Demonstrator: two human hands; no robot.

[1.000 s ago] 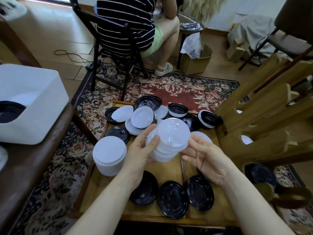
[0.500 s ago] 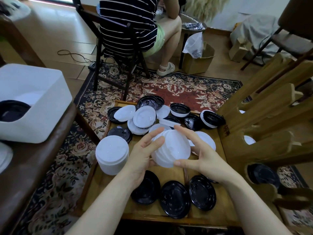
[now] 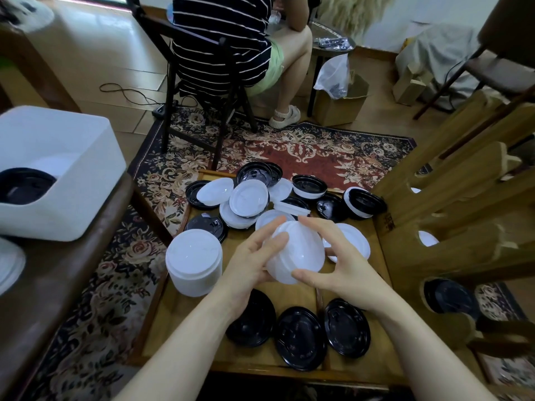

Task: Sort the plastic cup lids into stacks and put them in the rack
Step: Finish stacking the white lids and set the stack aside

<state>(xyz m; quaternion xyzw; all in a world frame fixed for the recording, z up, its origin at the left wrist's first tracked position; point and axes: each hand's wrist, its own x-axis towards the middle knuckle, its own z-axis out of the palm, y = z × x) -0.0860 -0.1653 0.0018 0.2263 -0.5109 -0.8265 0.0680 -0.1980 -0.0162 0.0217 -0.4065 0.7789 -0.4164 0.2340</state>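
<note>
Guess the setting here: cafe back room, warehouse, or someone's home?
Most likely a home living room used as a workspace. A patterned rug covers the floor, a person sits on a folding chair, and the lids lie on a low wooden table beside a wooden rack.

A low wooden table (image 3: 292, 293) stands on a patterned rug (image 3: 289, 151). On it, at the left, stands a tall white stack (image 3: 194, 261). Three black lids (image 3: 299, 337) lie side by side along the near edge. Mixed white and black lids (image 3: 254, 198) lie overlapping at the far end. A wooden rack (image 3: 451, 221) stands at the table's right.
</note>
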